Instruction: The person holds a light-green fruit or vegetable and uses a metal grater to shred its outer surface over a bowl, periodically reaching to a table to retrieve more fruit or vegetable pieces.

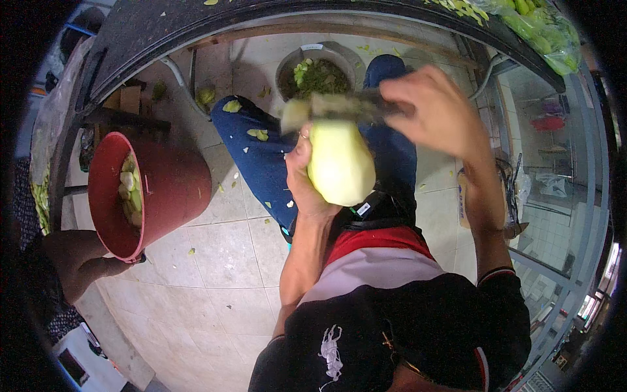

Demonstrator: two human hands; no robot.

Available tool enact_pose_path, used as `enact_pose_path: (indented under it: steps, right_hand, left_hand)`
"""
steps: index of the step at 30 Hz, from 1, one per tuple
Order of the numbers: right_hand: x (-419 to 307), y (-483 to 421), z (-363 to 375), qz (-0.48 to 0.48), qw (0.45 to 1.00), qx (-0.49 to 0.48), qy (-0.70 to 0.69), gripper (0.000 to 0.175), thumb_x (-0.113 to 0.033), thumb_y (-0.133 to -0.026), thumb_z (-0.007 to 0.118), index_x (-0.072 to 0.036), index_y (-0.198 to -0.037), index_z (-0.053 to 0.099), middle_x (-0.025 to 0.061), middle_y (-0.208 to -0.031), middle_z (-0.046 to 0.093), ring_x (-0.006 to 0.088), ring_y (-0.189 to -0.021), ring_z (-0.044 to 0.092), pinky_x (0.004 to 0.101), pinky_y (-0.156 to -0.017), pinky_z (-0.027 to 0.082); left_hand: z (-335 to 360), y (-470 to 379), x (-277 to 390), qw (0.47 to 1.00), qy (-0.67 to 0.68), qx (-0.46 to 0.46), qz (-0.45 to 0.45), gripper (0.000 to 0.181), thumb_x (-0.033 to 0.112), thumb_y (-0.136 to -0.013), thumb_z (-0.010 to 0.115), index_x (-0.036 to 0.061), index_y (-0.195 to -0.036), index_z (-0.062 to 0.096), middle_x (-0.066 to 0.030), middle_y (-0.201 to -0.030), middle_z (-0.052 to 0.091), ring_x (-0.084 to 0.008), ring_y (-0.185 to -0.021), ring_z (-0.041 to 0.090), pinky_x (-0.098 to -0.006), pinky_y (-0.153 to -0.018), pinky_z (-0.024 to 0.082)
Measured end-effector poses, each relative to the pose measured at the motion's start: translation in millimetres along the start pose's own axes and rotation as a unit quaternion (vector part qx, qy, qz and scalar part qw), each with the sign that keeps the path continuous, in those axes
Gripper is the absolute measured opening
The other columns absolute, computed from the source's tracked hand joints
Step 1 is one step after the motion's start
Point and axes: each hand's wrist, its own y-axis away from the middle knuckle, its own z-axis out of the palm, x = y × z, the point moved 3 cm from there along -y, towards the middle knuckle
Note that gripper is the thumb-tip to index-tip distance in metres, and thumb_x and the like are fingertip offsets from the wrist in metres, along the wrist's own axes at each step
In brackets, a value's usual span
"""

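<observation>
My left hand (302, 174) cups a large peeled pale-green fruit or vegetable (341, 164) from its left side, above my lap. In my right hand (441, 112) is the dark handle of a broad-bladed knife (338, 105), blurred by motion. The blade lies across the upper end of the peeled piece; whether it touches cannot be told. A pale blurred chunk (295, 115) shows at the blade's left end, near my left thumb. Beyond my hands, a round basin (284, 81) on the floor holds green peelings (325, 78).
A red bucket (171, 181) with pale cut pieces (130, 188) tilts at left, beside another person's bare leg (81, 259). A dark table edge (161, 41) arches overhead, with a plastic bag of green produce (543, 41) at right. Peel scraps (258, 134) lie on my jeans. A glass-fronted cabinet (548, 196) stands right.
</observation>
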Motion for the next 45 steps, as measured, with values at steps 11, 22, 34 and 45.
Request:
enact_pose_path:
  steps: [11,22,34,45]
  right_hand:
    - [0.8,21.7,11.5,0.141,0.986,-0.085,-0.016,0.023,-0.021,-0.076,0.069,-0.004,-0.084,0.055,0.0113,-0.086,0.062,0.0343,-0.086,0.060,0.0443,-0.076,0.048]
    - [-63.8,48.5,13.4,-0.179,0.979,0.082,0.057,0.014,-0.018,-0.069,0.062,-0.014,-0.069,0.048,0.0008,-0.066,0.043,0.0161,-0.063,0.054,0.0318,-0.062,0.040]
    - [-72.9,43.1,24.8,-0.214,0.969,0.102,0.067,0.010,-0.018,-0.072,0.060,-0.014,-0.070,0.051,0.0001,-0.065,0.039,0.0142,-0.060,0.050,0.0304,-0.062,0.036]
    - [-74.7,44.3,30.6,-0.248,0.963,0.091,0.054,0.010,-0.018,-0.073,0.060,-0.012,-0.073,0.052,0.0002,-0.066,0.041,0.0153,-0.060,0.050,0.0308,-0.060,0.035]
  left_hand:
    - [-11.9,-11.1,5.8,0.982,0.137,0.123,-0.043,0.049,0.053,-0.093,0.047,0.0131,-0.119,0.057,-0.0088,-0.104,0.065,-0.0274,-0.093,0.064,-0.0437,-0.079,0.054]
    - [-13.5,-13.0,2.9,0.978,0.191,0.076,-0.044,0.055,0.051,-0.093,0.044,0.0023,-0.117,0.052,-0.0197,-0.099,0.060,-0.0324,-0.088,0.058,-0.0458,-0.082,0.050]
    - [-14.8,-13.0,2.1,0.967,0.226,0.095,-0.069,0.068,0.062,-0.090,0.044,-0.0030,-0.109,0.055,-0.0193,-0.096,0.061,-0.0326,-0.089,0.059,-0.0441,-0.081,0.052]
    - [-20.5,-12.2,1.3,0.958,0.245,0.145,-0.046,0.063,0.061,-0.089,0.046,0.0018,-0.107,0.057,-0.0150,-0.094,0.063,-0.0292,-0.085,0.060,-0.0403,-0.076,0.051]
